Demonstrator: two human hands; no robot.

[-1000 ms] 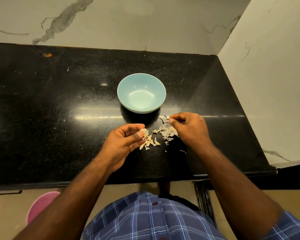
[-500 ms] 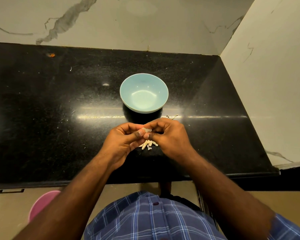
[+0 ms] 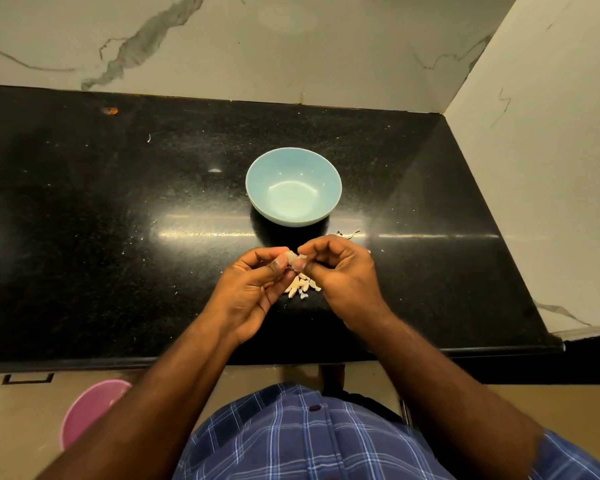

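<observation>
Left hand (image 3: 252, 291), right hand (image 3: 345, 271) pinch garlic clove (image 3: 294, 260) — blue bowl (image 3: 264, 174) beyond.

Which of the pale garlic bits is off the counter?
The garlic piece pinched between the left hand and right hand; the other bits lie in a pile on the black counter beneath.

- The left hand (image 3: 253, 289) is turned palm up, a small pale piece (image 3: 293, 260) pinched at its fingertips.
- The right hand (image 3: 343, 271) is curled, the same piece pinched.

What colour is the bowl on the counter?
Light blue; the bowl shows best in the head view.
</observation>
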